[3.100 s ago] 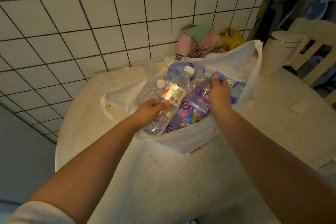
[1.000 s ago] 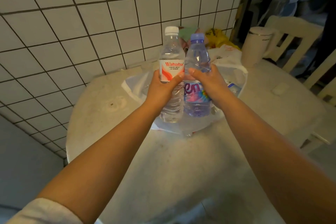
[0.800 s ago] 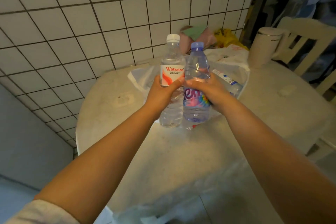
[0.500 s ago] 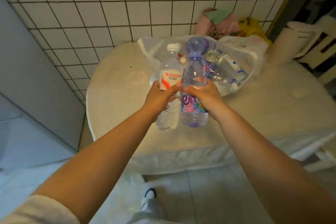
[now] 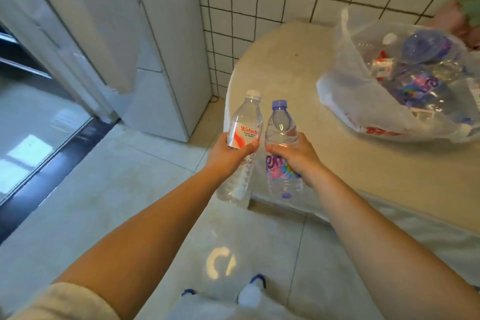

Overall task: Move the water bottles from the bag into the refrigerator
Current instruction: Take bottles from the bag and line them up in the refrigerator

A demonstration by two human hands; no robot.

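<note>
While the bag [image 5: 363, 101] sits on the table [image 5: 285, 65], our left hand [image 5: 228, 156] grips a white-capped bottle [image 5: 242, 127], our right hand [image 5: 298, 156] a purple-capped bottle [image 5: 280, 122], near the fridge [image 5: 155, 60].

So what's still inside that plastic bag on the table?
Through the thin plastic bag several more water bottles lie jumbled, one with a purple cap. How many cannot be told, since they overlap and blur.

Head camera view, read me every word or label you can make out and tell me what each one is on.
"Wahaha": red, white-capped bottle in left hand; small print below unreadable.
"en": purple-capped bottle in right hand; remainder covered.
Red print, plastic bag: blurred.
Labels on bottles inside: unreadable.
</note>
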